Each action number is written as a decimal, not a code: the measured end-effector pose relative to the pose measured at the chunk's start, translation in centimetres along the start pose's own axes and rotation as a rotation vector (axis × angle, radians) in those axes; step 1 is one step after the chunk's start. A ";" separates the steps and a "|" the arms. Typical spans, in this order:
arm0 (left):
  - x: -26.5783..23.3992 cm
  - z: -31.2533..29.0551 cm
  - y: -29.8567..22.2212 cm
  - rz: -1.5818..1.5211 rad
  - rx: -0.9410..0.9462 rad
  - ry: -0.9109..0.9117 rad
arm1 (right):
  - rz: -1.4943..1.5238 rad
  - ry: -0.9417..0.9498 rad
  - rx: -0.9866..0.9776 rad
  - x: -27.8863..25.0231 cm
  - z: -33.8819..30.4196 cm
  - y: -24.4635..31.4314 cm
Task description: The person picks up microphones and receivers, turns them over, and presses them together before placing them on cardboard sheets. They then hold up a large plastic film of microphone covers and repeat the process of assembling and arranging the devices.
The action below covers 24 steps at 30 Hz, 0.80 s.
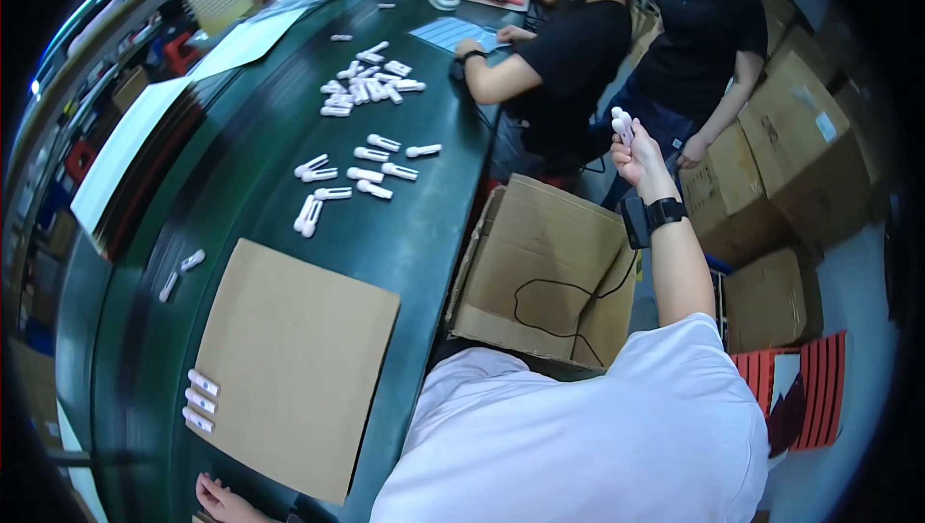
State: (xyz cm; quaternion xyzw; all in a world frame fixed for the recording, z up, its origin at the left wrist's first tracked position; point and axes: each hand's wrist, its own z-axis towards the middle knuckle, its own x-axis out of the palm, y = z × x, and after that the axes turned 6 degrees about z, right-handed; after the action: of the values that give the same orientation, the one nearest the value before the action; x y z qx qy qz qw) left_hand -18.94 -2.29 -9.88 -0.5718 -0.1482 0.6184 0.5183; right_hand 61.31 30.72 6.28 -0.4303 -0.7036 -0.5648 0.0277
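Observation:
My right hand (638, 159) is raised over the right side, closed around small white round-headed pieces (623, 125); their exact number is hard to make out. Low on the left, partly cut off by the picture's rim, my left hand (222, 501) has its fingers loosely apart and nothing visible in them. Just beyond it lies a flat brown cardboard sheet (294, 359) on the green table. Three white pieces (199, 404) are lined up along the sheet's left edge. More white pieces, some with forked ends, lie loose (366, 175) farther up the table.
A denser heap of white pieces (364, 89) sits farther back. An open carton (549, 263) with a dark cable stands beside the table (424, 186). A seated co-worker (568, 51) and a standing person (699, 51) are ahead. Stacked cartons (800, 147) fill the right side.

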 end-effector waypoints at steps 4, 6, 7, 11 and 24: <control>-0.4 -0.2 -0.7 -0.051 -0.079 -0.062 | 0.104 -0.032 0.009 -4.2 0.3 1.5; -0.7 -0.4 -1.1 -0.039 -0.062 -0.057 | 0.134 -0.032 0.013 -5.9 0.1 1.6; -0.6 -0.4 -1.4 -0.033 -0.060 -0.060 | 0.148 -0.039 0.019 -6.5 0.1 1.7; 0.1 -3.2 -7.6 -0.117 -0.121 -0.057 | 0.201 -0.054 0.049 -8.2 0.2 2.6; 1.8 -1.6 -3.3 -0.224 -0.115 -0.082 | 0.422 0.601 0.102 8.0 -2.8 -8.8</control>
State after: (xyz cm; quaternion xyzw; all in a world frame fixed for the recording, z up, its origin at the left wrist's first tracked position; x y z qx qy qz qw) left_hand -15.67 -0.05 -8.79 -0.5548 -0.2672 0.5700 0.5439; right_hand 49.41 33.05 4.69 -0.3791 -0.5870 -0.6121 0.3702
